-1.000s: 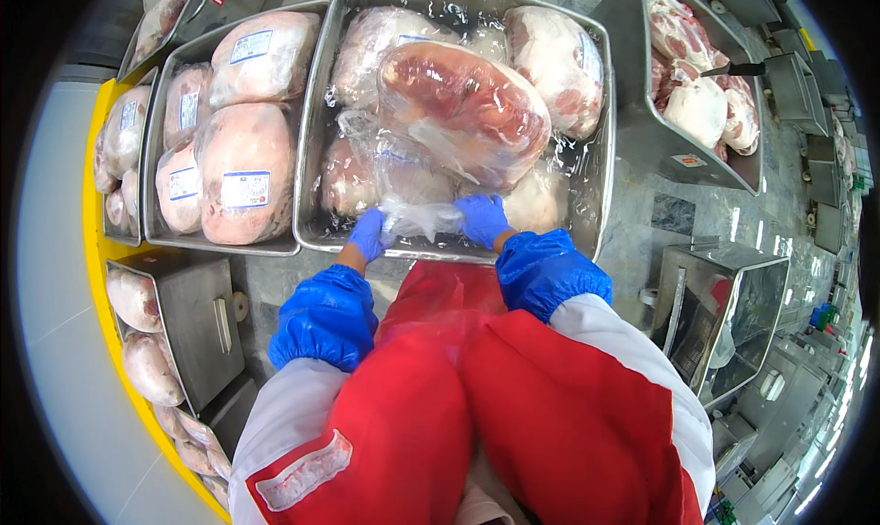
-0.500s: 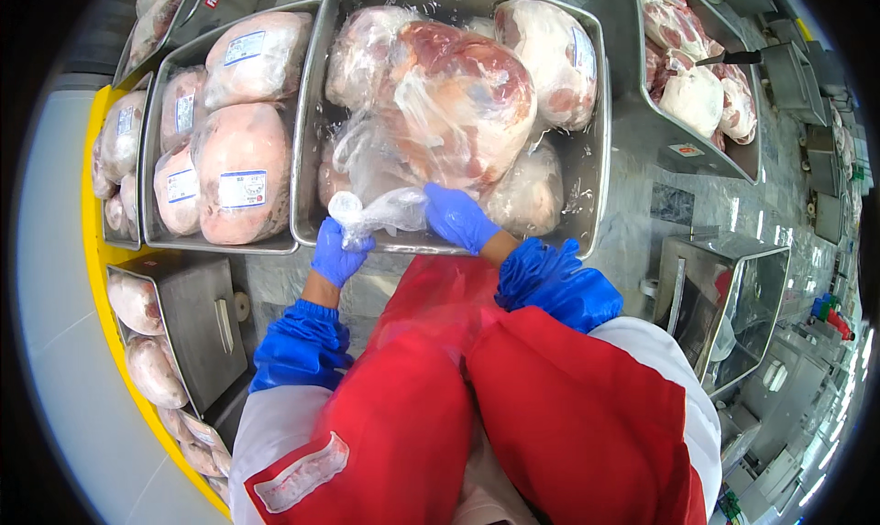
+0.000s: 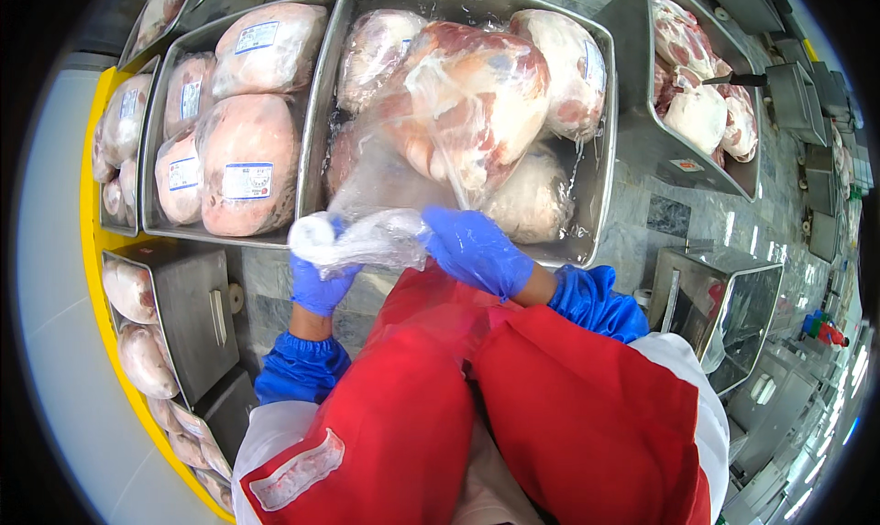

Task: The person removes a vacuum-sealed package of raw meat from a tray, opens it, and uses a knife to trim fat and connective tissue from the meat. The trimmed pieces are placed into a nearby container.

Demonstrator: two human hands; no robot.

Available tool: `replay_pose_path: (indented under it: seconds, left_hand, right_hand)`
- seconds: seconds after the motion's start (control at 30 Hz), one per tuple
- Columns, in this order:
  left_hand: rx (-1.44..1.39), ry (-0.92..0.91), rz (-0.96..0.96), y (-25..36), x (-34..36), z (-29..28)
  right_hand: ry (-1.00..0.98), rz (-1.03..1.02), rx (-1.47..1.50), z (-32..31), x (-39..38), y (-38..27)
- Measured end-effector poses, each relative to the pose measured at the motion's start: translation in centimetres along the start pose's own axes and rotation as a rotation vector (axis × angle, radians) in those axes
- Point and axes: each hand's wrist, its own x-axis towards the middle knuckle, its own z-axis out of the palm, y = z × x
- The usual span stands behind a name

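Note:
Both blue-gloved hands are closed on a clear plastic bag [image 3: 390, 236], stretched and twisted between them at the near edge of a steel bin [image 3: 602, 181]. My left hand [image 3: 321, 285] grips its gathered white end. My right hand [image 3: 478, 253] grips it further along, fingers pressed together. The bag runs up to a large piece of raw meat [image 3: 472, 94] lying on top in the bin, with film over part of it. Beneath and around it lie other wrapped pieces, among them a labelled one [image 3: 568, 76] at the far right and a pale one [image 3: 532, 200] near my right hand.
Left of the bin stands another steel bin [image 3: 275, 239] of wrapped, labelled meat. At the far right, a bin [image 3: 706, 172] holds unwrapped meat with a dark-handled knife [image 3: 733, 81] on it. Further bins line the yellow-edged floor strip [image 3: 90, 250] on the left.
Both hands have drawn the bag back toward me, the left also moving left. The large meat piece has tilted and shifted slightly right, and the bag looks more stretched out.

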Motion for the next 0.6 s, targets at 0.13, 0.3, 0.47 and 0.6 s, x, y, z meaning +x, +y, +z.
replay_pose_path:
  seconds: [0.13,0.3,0.47,0.6]
  left_hand:
    - [1.254,-0.007,0.840,2.9,1.0,-0.2]
    - [1.216,-0.033,0.760,1.2,0.6,-0.7]
    - [-0.812,-0.086,-0.171,-6.5,-0.6,-5.5]
    - [-0.710,0.034,-0.229,-8.4,-0.6,-5.6]
  right_hand:
    - [-0.041,-0.095,-0.089,-1.3,1.8,-1.5]
    - [-0.301,-0.059,0.061,-0.2,1.8,-0.8]
    - [-0.525,-0.317,-0.221,0.8,2.9,4.6]
    - [-0.596,-0.609,-0.627,0.0,7.2,9.3]
